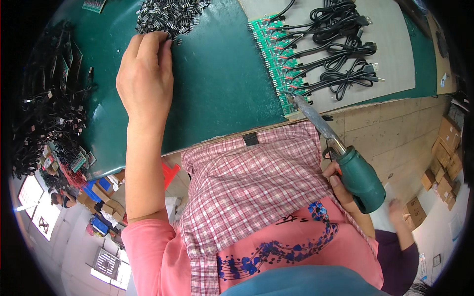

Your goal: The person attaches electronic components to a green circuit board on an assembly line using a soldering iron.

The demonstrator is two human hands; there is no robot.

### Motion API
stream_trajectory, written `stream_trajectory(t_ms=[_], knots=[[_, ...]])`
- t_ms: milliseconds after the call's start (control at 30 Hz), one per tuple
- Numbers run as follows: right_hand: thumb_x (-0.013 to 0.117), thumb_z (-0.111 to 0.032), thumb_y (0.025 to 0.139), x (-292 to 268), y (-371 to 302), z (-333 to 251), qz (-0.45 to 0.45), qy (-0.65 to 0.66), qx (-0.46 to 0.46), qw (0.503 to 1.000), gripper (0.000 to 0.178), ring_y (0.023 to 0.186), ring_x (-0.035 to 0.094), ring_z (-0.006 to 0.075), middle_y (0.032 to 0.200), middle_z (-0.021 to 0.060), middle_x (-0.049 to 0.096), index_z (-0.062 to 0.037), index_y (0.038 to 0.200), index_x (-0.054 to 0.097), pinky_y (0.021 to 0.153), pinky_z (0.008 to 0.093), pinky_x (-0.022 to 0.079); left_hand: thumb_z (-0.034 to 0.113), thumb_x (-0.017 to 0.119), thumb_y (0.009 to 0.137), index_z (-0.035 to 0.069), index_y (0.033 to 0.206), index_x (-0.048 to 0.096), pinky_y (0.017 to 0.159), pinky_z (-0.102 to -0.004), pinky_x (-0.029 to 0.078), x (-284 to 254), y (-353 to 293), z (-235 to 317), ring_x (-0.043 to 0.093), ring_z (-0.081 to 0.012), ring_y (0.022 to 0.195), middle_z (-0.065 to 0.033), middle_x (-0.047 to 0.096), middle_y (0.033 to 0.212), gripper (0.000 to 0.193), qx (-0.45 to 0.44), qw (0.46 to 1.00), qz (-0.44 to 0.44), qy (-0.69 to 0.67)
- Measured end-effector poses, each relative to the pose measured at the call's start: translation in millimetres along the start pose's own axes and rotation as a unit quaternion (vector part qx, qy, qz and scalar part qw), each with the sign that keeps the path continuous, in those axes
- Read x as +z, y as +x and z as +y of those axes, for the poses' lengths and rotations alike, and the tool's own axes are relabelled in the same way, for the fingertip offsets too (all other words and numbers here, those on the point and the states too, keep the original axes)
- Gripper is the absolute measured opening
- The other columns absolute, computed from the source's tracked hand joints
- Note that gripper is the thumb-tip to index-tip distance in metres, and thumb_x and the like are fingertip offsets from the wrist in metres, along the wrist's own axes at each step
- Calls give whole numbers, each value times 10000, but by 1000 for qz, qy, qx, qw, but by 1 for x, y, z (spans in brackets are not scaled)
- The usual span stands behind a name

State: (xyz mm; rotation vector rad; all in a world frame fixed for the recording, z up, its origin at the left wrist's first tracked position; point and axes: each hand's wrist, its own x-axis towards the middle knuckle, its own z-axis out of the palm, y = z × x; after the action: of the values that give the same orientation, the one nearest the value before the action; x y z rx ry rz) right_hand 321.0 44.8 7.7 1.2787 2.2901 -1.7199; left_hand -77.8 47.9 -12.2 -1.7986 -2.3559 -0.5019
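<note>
My left hand (pixel 145 76) reaches to the near edge of a pile of small black components with metal pins (pixel 173 15). Its thumb and fingers are drawn together there, and whatever they pinch is too small or hidden to tell. In my right hand (pixel 340 187) is a soldering iron with a green handle (pixel 363 180). The iron's grey tip end rests at the near end of a strip of green circuit boards (pixel 276 59), touching or just above it. Several coiled black cables (pixel 340 61) run from the strip, with red wires showing at the boards.
A light grey sheet (pixel 397 54) lies under the cables on the green tabletop (pixel 217 93). At the left is a large heap of black cables (pixel 44 123). Cardboard boxes (pixel 447 163) stand at the right. Another person's dark sleeve (pixel 400 261) shows close at the lower right.
</note>
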Motion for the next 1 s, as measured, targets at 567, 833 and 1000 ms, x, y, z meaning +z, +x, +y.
stream_trajectory(t_ms=[567, 833, 1000], knots=[[626, -75, 763, 0, 8, -30, 74, 77, 65, 992, 88, 813, 623, 252, 818, 58, 670, -90, 844, 657, 768, 367, 479, 114, 610, 859, 31, 893, 598, 630, -343, 483, 0, 5, 3, 620, -252, 716, -89, 614, 831, 90, 25, 997, -31, 68], [609, -75, 798, 3, 14, -28, 65, 98, 35, 992, 109, 786, 631, 272, 835, 80, 669, -49, 898, 643, 720, 353, 492, 87, 564, 899, -1, 943, 591, 647, -281, 480, -13, 2, -9, 635, -171, 735, -101, 644, 875, 102, -106, 991, -16, -74], [594, -97, 835, 6, 25, -31, 74, 174, 29, 982, 103, 771, 613, 239, 832, 85, 646, -29, 904, 631, 716, 332, 478, 92, 554, 921, 6, 947, 598, 640, -231, 464, -13, -6, -15, 580, -85, 739, -31, 637, 867, 100, -154, 969, -23, -193]])
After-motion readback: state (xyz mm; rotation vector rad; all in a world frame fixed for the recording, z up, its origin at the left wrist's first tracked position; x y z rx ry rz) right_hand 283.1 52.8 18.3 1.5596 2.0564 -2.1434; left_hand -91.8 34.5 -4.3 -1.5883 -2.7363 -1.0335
